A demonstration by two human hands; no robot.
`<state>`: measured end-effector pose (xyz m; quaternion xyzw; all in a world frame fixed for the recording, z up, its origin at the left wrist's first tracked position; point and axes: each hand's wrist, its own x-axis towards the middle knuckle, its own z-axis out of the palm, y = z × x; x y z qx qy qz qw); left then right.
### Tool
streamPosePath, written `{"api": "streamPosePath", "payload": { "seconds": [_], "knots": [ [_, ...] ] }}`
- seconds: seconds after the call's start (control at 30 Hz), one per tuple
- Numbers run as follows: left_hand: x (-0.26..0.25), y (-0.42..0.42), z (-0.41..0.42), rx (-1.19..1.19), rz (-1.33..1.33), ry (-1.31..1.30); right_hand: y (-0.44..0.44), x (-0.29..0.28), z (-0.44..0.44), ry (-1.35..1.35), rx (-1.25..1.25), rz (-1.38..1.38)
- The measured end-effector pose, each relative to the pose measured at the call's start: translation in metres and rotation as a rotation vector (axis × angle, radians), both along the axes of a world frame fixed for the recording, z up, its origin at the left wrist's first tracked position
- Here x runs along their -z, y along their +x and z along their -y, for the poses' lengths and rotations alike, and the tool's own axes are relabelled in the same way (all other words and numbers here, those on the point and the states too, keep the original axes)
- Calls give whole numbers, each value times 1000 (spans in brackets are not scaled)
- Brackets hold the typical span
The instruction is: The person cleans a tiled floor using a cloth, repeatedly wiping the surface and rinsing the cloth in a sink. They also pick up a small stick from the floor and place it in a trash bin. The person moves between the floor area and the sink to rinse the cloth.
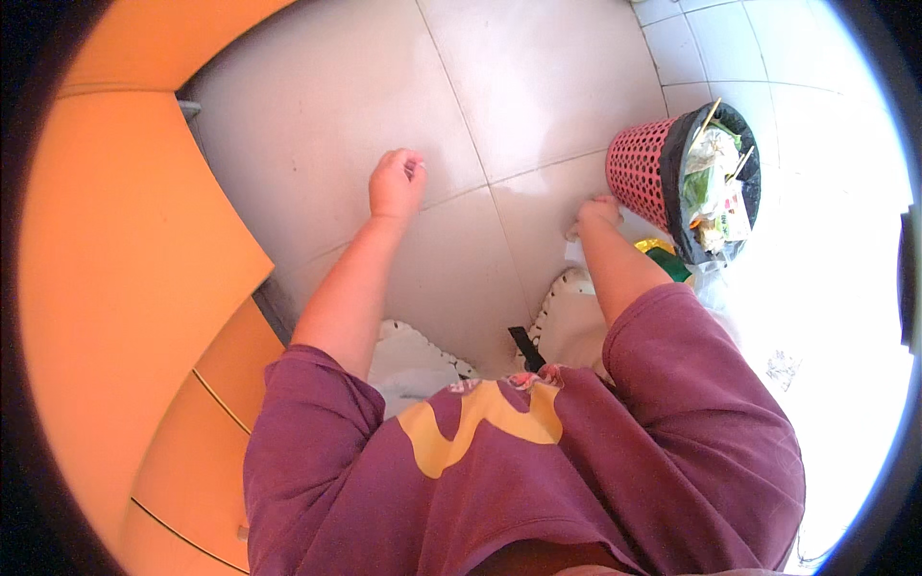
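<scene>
My left hand (397,183) is over the tiled floor (360,93), its fingers curled into a loose fist with nothing visible in it. My right hand (599,214) reaches down beside the base of a pink perforated plastic waste bin (637,169). Its fingers are mostly turned away, and a small white piece (573,250) shows just below them; whether the hand grips it I cannot tell. A black liner bag (675,176) is folded over the bin's rim. Wooden sticks, crumpled plastic wrappers (709,191) and other rubbish fill the bin to the top.
Green and yellow packaging (666,261) and clear plastic (712,284) lie between the bin and my right arm. Orange cabinet panels (130,237) run along the left. White tiled wall (727,50) rises behind the bin. My white shoes (569,309) stand below my arms.
</scene>
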<state>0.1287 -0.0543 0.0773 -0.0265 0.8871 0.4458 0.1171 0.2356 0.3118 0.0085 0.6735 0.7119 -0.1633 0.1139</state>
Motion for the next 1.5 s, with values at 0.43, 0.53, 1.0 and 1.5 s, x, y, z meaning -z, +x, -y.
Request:
{"api": "streamPosePath", "payload": {
  "seconds": [0.43,0.53,1.0,1.5],
  "knots": [
    [21,28,-7,9,-4,-45,-79,-6,44,-54,178,-173],
    [21,26,-23,21,38,-25,-130,-23,75,-341,93,-583],
    [-183,17,-74,-419,153,175,-167,-302,110,-1889,369,-1102],
    [-614,24,-89,-532,464,435,-44,-686,0,-1710,316,-998]
  ]
}}
